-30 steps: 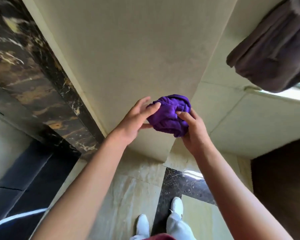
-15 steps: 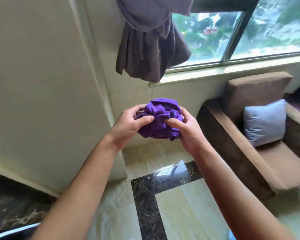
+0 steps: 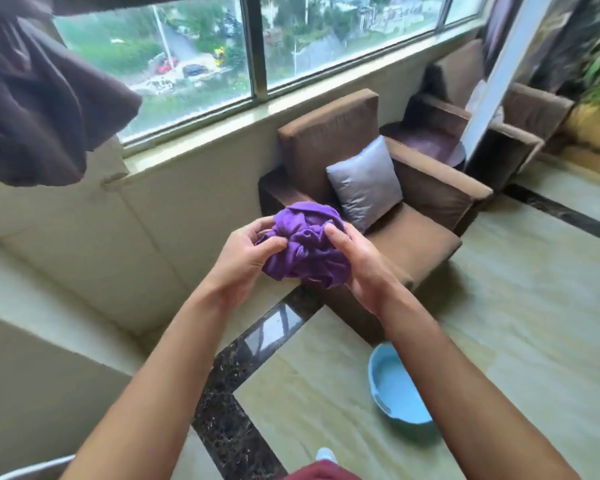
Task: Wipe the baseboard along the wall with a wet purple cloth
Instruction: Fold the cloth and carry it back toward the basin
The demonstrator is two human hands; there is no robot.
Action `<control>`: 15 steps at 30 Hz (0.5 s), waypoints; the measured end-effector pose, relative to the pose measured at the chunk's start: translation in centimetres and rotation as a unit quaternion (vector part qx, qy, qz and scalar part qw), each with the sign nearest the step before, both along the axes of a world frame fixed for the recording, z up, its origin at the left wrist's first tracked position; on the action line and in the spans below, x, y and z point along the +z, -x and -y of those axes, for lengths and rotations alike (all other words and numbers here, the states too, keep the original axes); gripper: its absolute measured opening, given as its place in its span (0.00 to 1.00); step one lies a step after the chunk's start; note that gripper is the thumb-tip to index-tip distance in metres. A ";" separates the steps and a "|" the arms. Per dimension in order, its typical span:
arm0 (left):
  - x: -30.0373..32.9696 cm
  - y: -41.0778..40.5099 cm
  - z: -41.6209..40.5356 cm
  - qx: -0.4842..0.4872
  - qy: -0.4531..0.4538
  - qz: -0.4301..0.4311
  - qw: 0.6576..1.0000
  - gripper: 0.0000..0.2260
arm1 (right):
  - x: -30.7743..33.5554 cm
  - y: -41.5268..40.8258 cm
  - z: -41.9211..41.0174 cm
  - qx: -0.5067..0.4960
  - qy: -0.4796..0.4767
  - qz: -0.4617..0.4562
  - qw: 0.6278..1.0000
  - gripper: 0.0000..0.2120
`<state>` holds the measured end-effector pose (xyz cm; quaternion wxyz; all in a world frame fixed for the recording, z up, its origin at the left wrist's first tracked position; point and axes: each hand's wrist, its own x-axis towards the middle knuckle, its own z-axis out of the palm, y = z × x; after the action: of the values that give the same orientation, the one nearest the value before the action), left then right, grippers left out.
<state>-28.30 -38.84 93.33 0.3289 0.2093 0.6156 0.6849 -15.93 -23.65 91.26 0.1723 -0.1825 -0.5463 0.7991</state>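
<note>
Now both hands — left hand (image 3: 238,259), right hand (image 3: 359,266) — clutch the balled-up purple cloth (image 3: 307,249), no clear long axis

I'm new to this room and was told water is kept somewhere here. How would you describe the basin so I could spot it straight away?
Start at the brown armchair under the window, the one with the grey cushion. Look down to the pale floor just in front of it, beside the person's right forearm. There sits the basin: round, shallow and light blue, the only blue thing on the floor.
</note>
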 end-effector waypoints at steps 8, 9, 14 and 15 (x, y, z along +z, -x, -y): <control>-5.9 -6.6 -18.1 -0.159 0.056 0.054 0.984 0.18 | -5.8 -10.5 -13.3 -0.198 0.027 0.037 0.979 0.17; -6.6 -6.9 -19.6 -0.177 0.063 0.065 0.980 0.18 | -6.6 -11.2 -14.4 -0.211 0.035 0.039 0.976 0.16; -10.6 -8.1 -28.5 -0.288 0.093 0.111 0.947 0.13 | -9.9 -14.3 -20.5 -0.286 0.055 0.077 0.954 0.18; -11.7 -8.3 -30.4 -0.304 0.101 0.116 0.940 0.13 | -10.7 -14.8 -22.1 -0.299 0.052 0.087 0.949 0.19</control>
<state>-19.97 -8.49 81.68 0.6101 0.2716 0.5457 0.5062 -1.12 -1.57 80.52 0.3457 -0.4148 -0.4368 0.7194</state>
